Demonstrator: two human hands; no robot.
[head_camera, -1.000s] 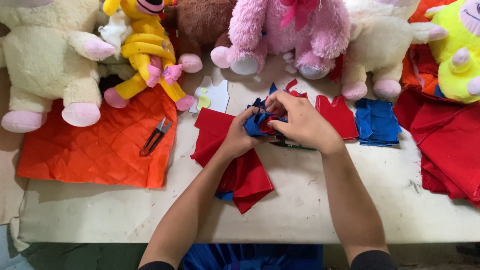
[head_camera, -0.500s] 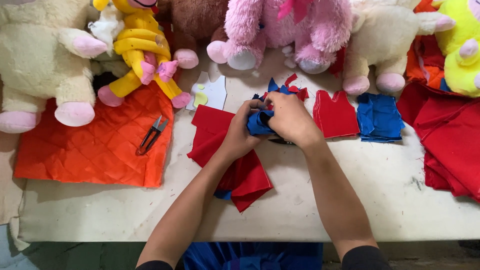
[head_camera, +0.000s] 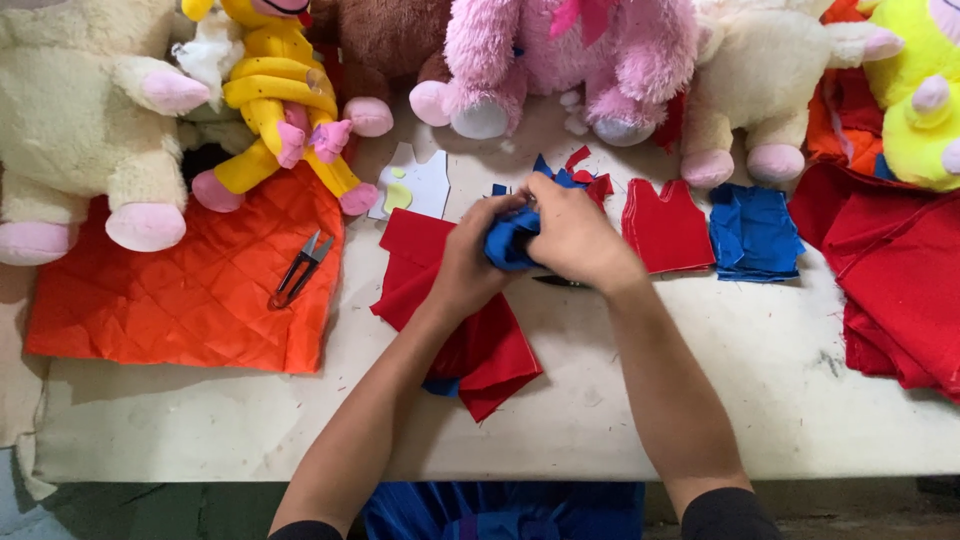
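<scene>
Both hands meet at the middle of the table over a small bunched piece of blue cloth (head_camera: 507, 243). My left hand (head_camera: 468, 262) pinches its left side, and my right hand (head_camera: 573, 235) covers and grips its right side. Under my left wrist lies a folded red cloth (head_camera: 472, 335) with a bit of blue cloth beneath it. Red and blue scraps (head_camera: 583, 178) poke out just behind my right hand. A dark tool lies partly hidden under my right hand.
An orange quilted cloth (head_camera: 190, 290) lies at the left with small thread snips (head_camera: 299, 269) on it. Red vest-shaped pieces (head_camera: 665, 227), blue pieces (head_camera: 753, 231) and a red cloth pile (head_camera: 900, 270) sit at the right. Plush toys (head_camera: 560, 55) line the back edge.
Both hands have stayed together on the blue cloth, shifting it slightly between the fingers. The view has drifted a little; nothing else on the table moved.
</scene>
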